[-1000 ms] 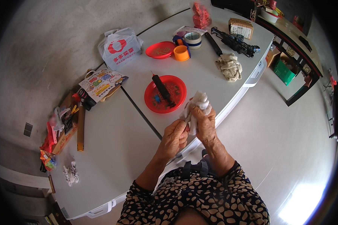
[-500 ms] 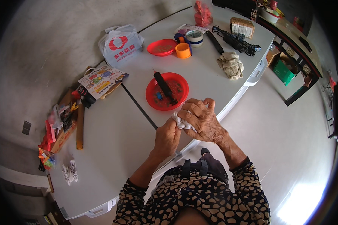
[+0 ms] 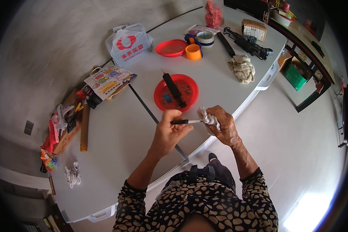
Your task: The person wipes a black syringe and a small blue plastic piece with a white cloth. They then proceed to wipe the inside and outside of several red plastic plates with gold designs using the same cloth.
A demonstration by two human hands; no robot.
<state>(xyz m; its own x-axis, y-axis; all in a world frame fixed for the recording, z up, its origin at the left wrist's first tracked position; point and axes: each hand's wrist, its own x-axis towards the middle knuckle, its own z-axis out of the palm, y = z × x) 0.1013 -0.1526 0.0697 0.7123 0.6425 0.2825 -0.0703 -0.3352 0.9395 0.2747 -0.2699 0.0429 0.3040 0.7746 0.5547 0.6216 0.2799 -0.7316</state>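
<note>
Shows slim, straight, pen-like tool (image 3: 181, 121) lying roughly horiz. btwn both hands, over smooth, pale grey table (image 3: 131, 123) near its front edge. Looks black along the left part, then light silvery toward the right, thinning a bit before running into crumpled, soft white cloth (image 3: 209, 119). Can't see the tip, hidden by cloth. Has bare left hand (image 3: 166, 133) at the black end, w/ thumb & fingers spread apart around it; can't tell if gripping there or just touching. Has bare right hand (image 3: 225, 125) curled tight, clamped on the white cloth, w/ loose folds poking out toward the tool. See just beyond the hands a round, bright-red, plastic-looking plate (image 3: 157, 96), w/ thick, black, syringe-like tube (image 3: 173, 88) lying slantwise in it, ending in a thin, needle-like point up top. Note also small, blue piece (image 3: 167, 98) next to the tube, & farther right, bunched, off-white fabric (image 3: 242, 69).
</note>
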